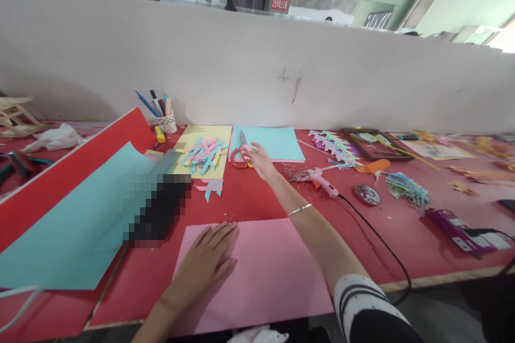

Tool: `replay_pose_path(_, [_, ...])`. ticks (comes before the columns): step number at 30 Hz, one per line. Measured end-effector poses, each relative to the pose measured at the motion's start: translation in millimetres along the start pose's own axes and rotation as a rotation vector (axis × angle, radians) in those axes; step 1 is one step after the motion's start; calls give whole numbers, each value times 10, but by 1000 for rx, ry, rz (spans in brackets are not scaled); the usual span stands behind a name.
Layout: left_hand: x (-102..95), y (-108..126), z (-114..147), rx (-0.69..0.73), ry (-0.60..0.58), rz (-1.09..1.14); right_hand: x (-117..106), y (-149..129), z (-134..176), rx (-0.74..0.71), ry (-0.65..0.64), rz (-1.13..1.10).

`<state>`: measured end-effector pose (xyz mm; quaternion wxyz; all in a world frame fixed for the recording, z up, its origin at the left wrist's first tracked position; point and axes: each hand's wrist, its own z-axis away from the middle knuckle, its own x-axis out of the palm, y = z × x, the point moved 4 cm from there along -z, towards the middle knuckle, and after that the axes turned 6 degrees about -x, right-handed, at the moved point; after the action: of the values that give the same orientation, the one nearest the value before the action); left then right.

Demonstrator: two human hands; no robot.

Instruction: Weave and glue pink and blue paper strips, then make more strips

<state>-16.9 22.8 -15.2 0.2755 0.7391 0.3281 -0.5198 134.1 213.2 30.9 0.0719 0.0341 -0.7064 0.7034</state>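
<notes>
My left hand [210, 252] lies flat, fingers stretched out, on a sheet of pink paper [277, 278] at the front edge of the red table. Farther back, my right hand [259, 161] reaches over a pair of scissors [238, 158] with orange handles. Its fingers are extended at the handles; whether they touch them I cannot make out. The scissor blades point away, over light blue paper [273, 139]. Left of there, pink and blue paper strips [205, 154] are heaped on yellow paper [197, 131], with a few more strips [212, 187] in front.
A pink glue gun [322, 179] with a black cord lies right of my arm, near a round tin [366, 194] and a purple power strip [461, 230]. At left are a large blue sheet [72, 230], a pen cup [166, 122] and a yellow glue bottle [160, 134]. A white partition [225, 64] stands behind.
</notes>
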Motion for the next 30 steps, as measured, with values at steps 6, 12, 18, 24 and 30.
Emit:
replay_pose_path(6, [3,-5,-8,-15,-13,6,1,-205,-201,-100,-61,-88])
replay_pose_path(12, [-32,4,-21,-25,-37,15,-232,-383,-300,-123,-108,-66])
replay_pose_path(18, [-8,2,-10,-43,-77,45,-370,-563,-37,-303,-108,129])
replay_pose_path(24, [8,-8,-16,-52,-121,47,-353,-511,658,-314,-369,655])
replay_pose_path(30, [20,-32,-17,-41,-124,68,-368,-127,1510,-148,-735,1208])
